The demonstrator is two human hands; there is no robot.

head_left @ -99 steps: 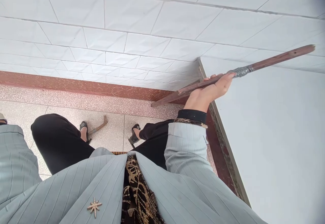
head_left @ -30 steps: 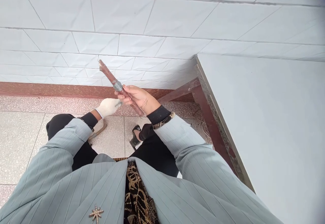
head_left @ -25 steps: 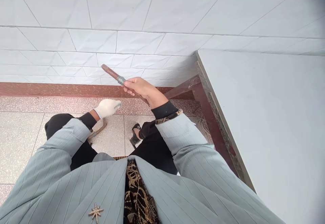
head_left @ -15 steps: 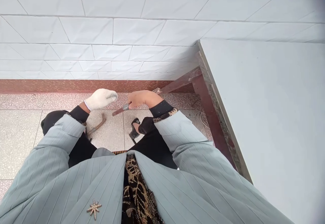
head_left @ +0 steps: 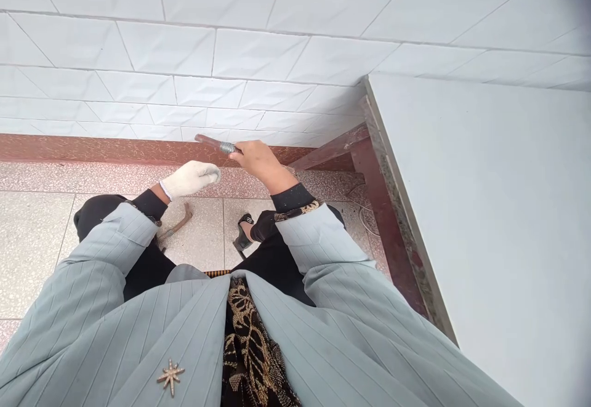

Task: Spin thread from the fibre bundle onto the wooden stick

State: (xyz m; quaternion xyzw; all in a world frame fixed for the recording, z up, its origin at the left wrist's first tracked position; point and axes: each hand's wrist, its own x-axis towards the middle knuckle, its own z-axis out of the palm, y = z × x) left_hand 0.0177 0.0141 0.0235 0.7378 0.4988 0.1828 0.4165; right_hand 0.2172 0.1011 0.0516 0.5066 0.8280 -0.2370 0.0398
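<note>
My right hand (head_left: 259, 159), bare, is closed around a brown wooden stick (head_left: 207, 141) with silvery wire wound round it in a tight coil (head_left: 227, 148). One end of the stick points left and slightly up, in front of the wall's red-brown base strip; the other end is hidden in my fist. My left hand (head_left: 192, 178) wears a white glove and is closed in a pinch, just below and left of the coil. Whatever its fingers hold is too small to make out. Beneath it, a curved brown wooden piece (head_left: 179, 223) shows near my left leg, its lower end partly hidden.
A white-topped table (head_left: 498, 197) on a dark red frame (head_left: 392, 228) stands close on my right. White wall tiles (head_left: 258, 56) rise in front. A thin cable (head_left: 367, 216) lies on the speckled floor beside the table frame. My shoe (head_left: 244, 234) shows below.
My right hand has moved up with the stick, whose free end has swung from pointing down-left to pointing up-left. My left hand has shifted slightly right, still pinched.
</note>
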